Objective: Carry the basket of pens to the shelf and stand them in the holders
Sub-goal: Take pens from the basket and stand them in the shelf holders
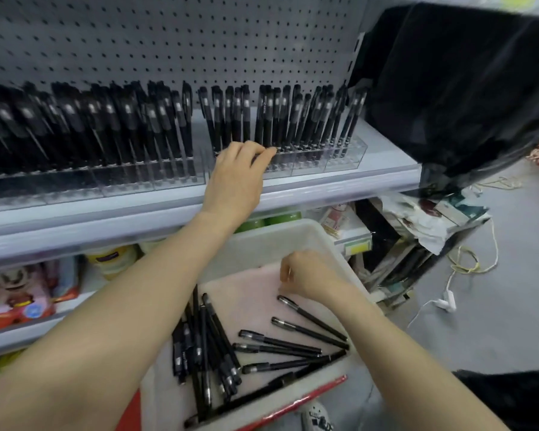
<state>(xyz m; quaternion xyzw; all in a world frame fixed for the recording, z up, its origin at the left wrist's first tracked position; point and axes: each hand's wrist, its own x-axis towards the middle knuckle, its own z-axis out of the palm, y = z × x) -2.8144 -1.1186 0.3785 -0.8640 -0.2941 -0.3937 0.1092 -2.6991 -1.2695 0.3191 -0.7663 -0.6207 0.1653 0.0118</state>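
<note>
A pale plastic basket (321, 234) with a pink floor sits low in front of me, holding several loose black pens (280, 340). Clear holders (308, 164) on the grey shelf (339, 185) are packed with upright black pens (293, 116). My left hand (237, 175) reaches up to the right holder, its fingertips pinching the lower end of an upright pen (261, 116). My right hand (308, 275) is down inside the basket with curled fingers, just above the cap of a lying pen (311, 318). Its palm is hidden, so I cannot see whether it holds anything.
A second, fuller holder (91, 178) stands to the left on the same shelf, under a pegboard (168, 35). Packaged goods (16, 293) fill the lower shelf. A dark cloth (461, 88) hangs at the right. Cables (467, 269) and clutter lie on the grey floor.
</note>
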